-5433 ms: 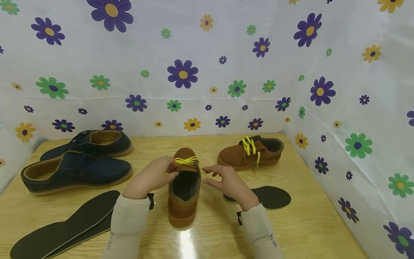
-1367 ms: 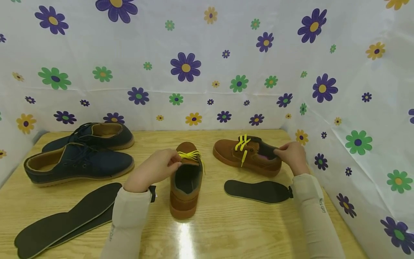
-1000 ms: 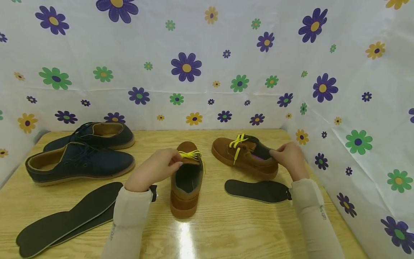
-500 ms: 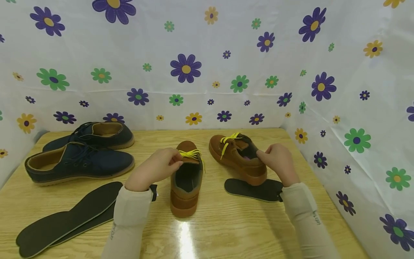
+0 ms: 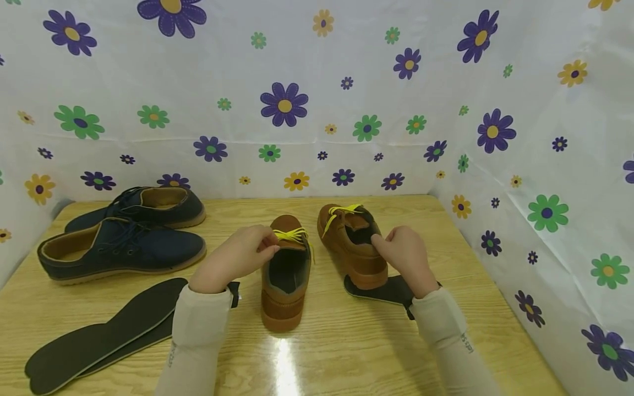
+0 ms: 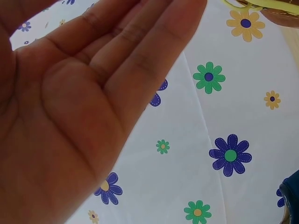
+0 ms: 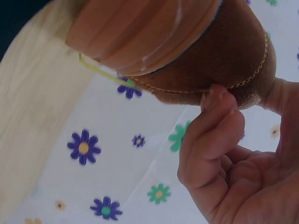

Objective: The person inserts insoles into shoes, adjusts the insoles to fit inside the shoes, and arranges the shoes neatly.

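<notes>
In the head view, a brown shoe (image 5: 281, 308) with yellow laces stands in the middle, heel toward me. My left hand (image 5: 239, 258) is at its tongue, thumb and fingertips pinching the edge beside the laces; the left wrist view shows mainly the palm, with the fingertips cut off. To the right, a second brown shoe (image 5: 365, 263) is tilted, its heel over a black insole (image 5: 381, 290). My right hand (image 5: 405, 257) pinches this shoe's collar near the heel; in the right wrist view, curled fingers (image 7: 208, 149) press against its brown side, and the thumb is mostly hidden.
Two navy shoes (image 5: 126, 250) lie at the left on the wooden table (image 5: 327, 352). In front of them, two black insoles (image 5: 104, 335) overlap. A flowered white cloth (image 5: 317, 99) walls the back and the right side.
My right hand has gone from the first shoe's laces to the second shoe, swinging its heel leftward and toward me, over the insole. The left hand has stayed at the first shoe.
</notes>
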`<state>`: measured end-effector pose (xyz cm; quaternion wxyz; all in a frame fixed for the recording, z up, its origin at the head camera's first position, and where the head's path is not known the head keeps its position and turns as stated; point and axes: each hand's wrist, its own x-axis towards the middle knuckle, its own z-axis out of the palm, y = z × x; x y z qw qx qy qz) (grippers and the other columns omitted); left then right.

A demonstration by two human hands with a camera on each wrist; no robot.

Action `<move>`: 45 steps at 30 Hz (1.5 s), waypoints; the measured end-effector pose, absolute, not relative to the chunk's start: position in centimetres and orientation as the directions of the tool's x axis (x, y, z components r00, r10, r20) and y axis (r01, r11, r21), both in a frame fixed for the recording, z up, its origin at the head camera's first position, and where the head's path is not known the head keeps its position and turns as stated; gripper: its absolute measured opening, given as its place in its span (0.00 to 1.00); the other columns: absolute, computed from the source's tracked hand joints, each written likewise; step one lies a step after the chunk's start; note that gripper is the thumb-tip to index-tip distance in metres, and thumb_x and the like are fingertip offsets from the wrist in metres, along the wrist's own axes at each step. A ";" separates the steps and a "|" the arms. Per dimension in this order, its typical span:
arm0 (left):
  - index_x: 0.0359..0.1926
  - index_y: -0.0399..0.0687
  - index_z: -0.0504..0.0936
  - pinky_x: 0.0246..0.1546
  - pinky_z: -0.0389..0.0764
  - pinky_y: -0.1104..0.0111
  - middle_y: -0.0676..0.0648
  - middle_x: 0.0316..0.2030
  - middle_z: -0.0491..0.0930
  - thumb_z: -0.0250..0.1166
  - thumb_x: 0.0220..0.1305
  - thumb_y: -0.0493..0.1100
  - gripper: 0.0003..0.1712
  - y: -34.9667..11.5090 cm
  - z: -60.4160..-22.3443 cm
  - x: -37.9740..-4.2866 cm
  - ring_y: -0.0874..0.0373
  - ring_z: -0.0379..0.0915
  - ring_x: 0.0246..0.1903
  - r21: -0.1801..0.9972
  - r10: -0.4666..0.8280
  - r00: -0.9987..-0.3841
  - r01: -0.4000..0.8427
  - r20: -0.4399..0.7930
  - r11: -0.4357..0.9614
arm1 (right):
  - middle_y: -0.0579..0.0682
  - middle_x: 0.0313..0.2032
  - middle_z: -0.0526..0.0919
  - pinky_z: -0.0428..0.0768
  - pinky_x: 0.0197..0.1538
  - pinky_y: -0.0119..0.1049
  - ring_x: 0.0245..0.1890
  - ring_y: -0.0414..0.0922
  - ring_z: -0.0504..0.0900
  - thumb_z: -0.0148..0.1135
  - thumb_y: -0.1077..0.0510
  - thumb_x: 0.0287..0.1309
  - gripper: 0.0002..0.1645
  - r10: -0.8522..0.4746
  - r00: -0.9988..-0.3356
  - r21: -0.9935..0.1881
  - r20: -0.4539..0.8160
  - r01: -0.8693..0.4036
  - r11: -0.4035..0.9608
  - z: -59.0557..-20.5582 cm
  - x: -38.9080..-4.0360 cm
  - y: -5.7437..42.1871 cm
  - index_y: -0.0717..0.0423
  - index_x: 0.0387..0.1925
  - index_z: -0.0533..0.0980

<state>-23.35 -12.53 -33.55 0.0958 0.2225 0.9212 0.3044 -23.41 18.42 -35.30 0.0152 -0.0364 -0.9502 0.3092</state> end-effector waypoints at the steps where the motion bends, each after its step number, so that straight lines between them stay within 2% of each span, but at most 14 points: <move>1: 0.42 0.34 0.80 0.37 0.79 0.61 0.45 0.34 0.80 0.60 0.66 0.36 0.08 -12.6 -33.5 -23.3 0.54 0.76 0.33 0.602 0.469 -0.882 0.354 -0.038 0.716 | 0.41 0.07 0.54 0.50 0.17 0.31 0.12 0.39 0.48 0.54 0.54 0.53 0.25 0.075 -0.997 -0.595 0.001 0.059 0.802 -35.4 -23.3 18.1 0.50 0.06 0.59; 7: 0.42 0.34 0.80 0.38 0.79 0.61 0.45 0.34 0.80 0.60 0.66 0.36 0.08 -12.7 -33.5 -23.3 0.54 0.76 0.34 0.600 0.475 -0.880 0.370 -0.019 0.709 | 0.42 0.08 0.56 0.52 0.17 0.31 0.11 0.39 0.52 0.55 0.53 0.53 0.24 0.077 -0.997 -0.606 0.002 0.060 0.793 -35.9 -22.7 16.4 0.51 0.07 0.61; 17: 0.42 0.34 0.80 0.37 0.79 0.61 0.45 0.33 0.80 0.59 0.66 0.36 0.08 -12.9 -33.2 -23.2 0.54 0.76 0.33 0.605 0.480 -0.877 0.374 -0.017 0.703 | 0.40 0.07 0.54 0.51 0.18 0.32 0.11 0.39 0.50 0.54 0.56 0.52 0.22 0.048 -0.998 -0.626 0.044 0.010 0.780 -36.5 -21.9 15.1 0.50 0.08 0.58; 30: 0.42 0.34 0.80 0.39 0.79 0.60 0.44 0.34 0.81 0.60 0.66 0.36 0.08 -12.7 -33.2 -22.9 0.53 0.76 0.34 0.613 0.472 -0.881 0.356 -0.031 0.705 | 0.44 0.10 0.61 0.56 0.19 0.33 0.12 0.41 0.58 0.55 0.53 0.54 0.19 0.018 -1.000 -0.628 0.016 0.004 0.778 -36.9 -19.6 13.8 0.53 0.12 0.63; 38: 0.42 0.34 0.80 0.39 0.79 0.59 0.44 0.34 0.81 0.60 0.66 0.35 0.08 -12.3 -32.9 -22.8 0.53 0.77 0.35 0.600 0.491 -0.871 0.395 0.004 0.696 | 0.44 0.11 0.63 0.57 0.19 0.33 0.13 0.41 0.60 0.56 0.53 0.54 0.19 0.007 -1.000 -0.610 0.028 -0.012 0.793 -37.4 -18.4 13.2 0.54 0.13 0.64; 45: 0.44 0.33 0.79 0.39 0.79 0.62 0.42 0.38 0.80 0.63 0.64 0.34 0.10 -10.1 -32.7 -21.5 0.52 0.78 0.37 0.595 0.558 -0.827 0.479 0.060 0.645 | 0.44 0.12 0.65 0.58 0.19 0.33 0.14 0.41 0.62 0.56 0.54 0.55 0.17 0.009 -1.000 -0.607 0.016 -0.003 0.795 -37.7 -17.7 12.9 0.53 0.14 0.66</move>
